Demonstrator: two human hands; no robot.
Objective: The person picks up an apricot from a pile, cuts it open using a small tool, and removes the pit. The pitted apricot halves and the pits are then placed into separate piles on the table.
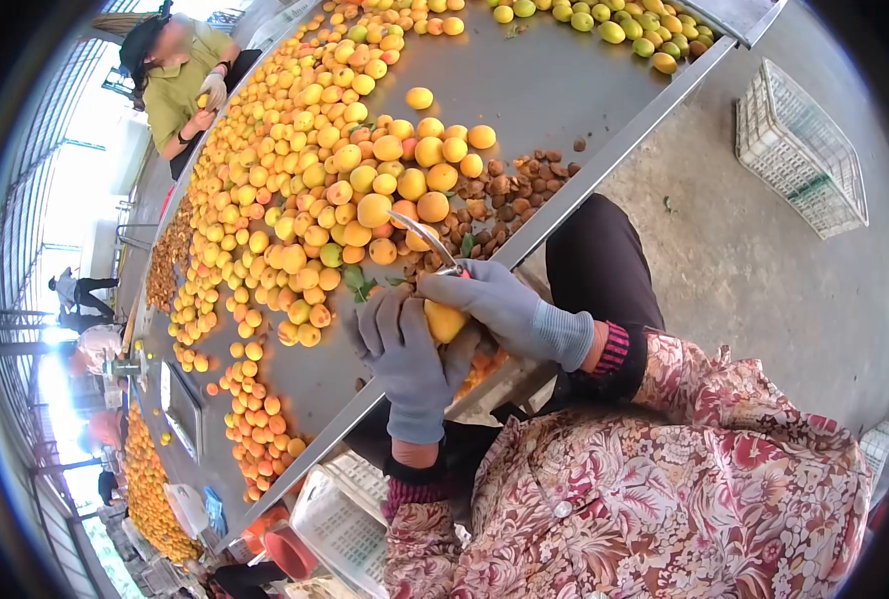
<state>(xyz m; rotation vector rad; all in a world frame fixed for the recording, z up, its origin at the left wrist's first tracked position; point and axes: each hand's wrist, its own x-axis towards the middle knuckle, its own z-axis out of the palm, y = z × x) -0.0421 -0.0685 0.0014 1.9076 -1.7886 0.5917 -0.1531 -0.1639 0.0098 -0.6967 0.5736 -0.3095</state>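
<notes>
My left hand [405,359], in a grey glove, has its fingers closed around a yellow-orange apricot [444,321]. My right hand [514,309], gloved the same way, grips a small knife [427,238] with a curved blade and a bit of red at the handle. The blade points away over the table, clear of the fruit. My right fingers also rest against the apricot, so part of it is hidden between both hands. Just beyond my hands lie loose apricots [374,211], brown apricot pits [514,190] and green leaves [360,283].
A metal table [524,90] with a raised edge carries a large apricot heap and greener fruit [614,30]. White crates [799,150] stand on the floor; another crate [340,524] is below the edge, beside a red bucket [287,549]. A co-worker [190,80] handles fruit opposite.
</notes>
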